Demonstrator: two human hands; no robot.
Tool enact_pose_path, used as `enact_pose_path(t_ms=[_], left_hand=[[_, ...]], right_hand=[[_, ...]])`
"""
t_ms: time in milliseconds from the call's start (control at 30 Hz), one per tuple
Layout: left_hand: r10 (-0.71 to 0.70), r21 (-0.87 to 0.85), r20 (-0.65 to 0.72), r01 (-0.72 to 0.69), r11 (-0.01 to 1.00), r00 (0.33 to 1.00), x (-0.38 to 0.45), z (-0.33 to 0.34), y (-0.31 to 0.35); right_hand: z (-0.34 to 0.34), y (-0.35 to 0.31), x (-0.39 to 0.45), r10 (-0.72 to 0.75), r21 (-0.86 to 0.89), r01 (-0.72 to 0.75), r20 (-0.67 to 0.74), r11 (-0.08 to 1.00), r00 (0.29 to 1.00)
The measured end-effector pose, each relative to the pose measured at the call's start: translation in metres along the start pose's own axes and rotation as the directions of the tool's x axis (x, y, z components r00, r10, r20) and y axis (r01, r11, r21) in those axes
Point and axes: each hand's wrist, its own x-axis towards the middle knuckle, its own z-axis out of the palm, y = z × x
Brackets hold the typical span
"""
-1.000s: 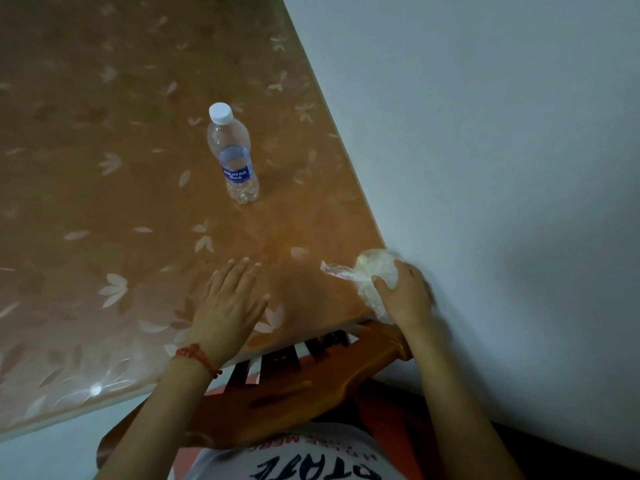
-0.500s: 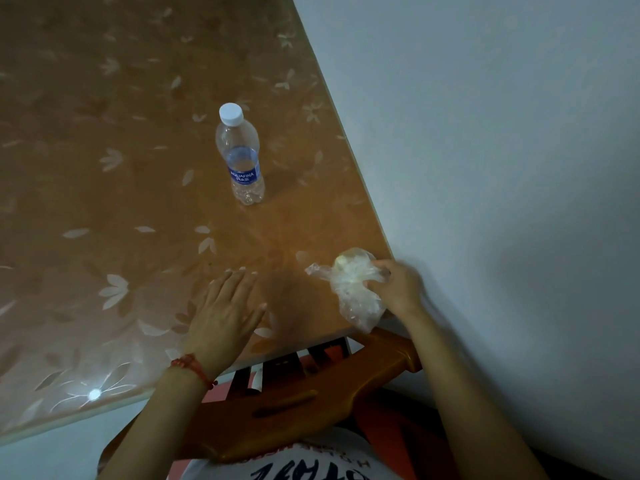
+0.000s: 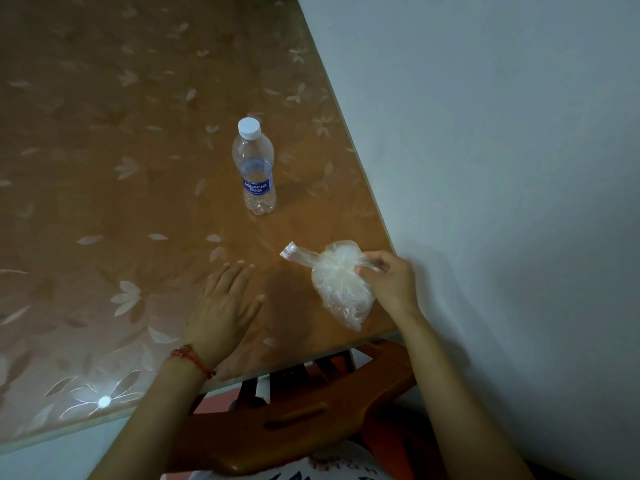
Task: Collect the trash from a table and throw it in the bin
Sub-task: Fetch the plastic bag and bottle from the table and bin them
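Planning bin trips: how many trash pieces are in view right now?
2: the plastic bag in the right hand and the bottle upright mid-table. More may lie outside view.

place: home dining spot | floral-covered table (image 3: 104,209) | wooden chair (image 3: 294,414) | plain wall (image 3: 502,168)

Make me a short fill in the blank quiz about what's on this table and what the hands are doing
1. The right hand pinches a crumpled clear plastic ____.
2. The water bottle stands upright with a ____ cap.
3. The left hand lies flat on the ____.
4. The left wrist wears a ____ bracelet.

Missing words: bag; white; table; red
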Motion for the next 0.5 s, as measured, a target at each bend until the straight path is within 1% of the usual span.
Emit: enact_pose_path(t_ms=[100, 300, 500], left_hand=[[-0.024, -0.038, -0.063, 0.022, 0.999, 0.998, 0.018, -0.011, -0.008], [-0.069, -0.119, -0.167, 0.049, 0.992, 0.984, 0.059, -0.029, -0.018], [-0.198, -0.322, -0.243, 0.113, 0.940, 0.950, 0.107, -0.046, -0.015]], right_hand=[[0.005, -0.014, -0.001, -0.029, 0.033, 0.030, -0.007, 0.999, 1.000], [0.013, -0.027, 0.000, -0.030, 0.057, 0.031, -0.009, 0.998, 1.000], [0.020, -0.034, 0.005, -0.015, 0.057, 0.016, -0.021, 0.998, 1.000]])
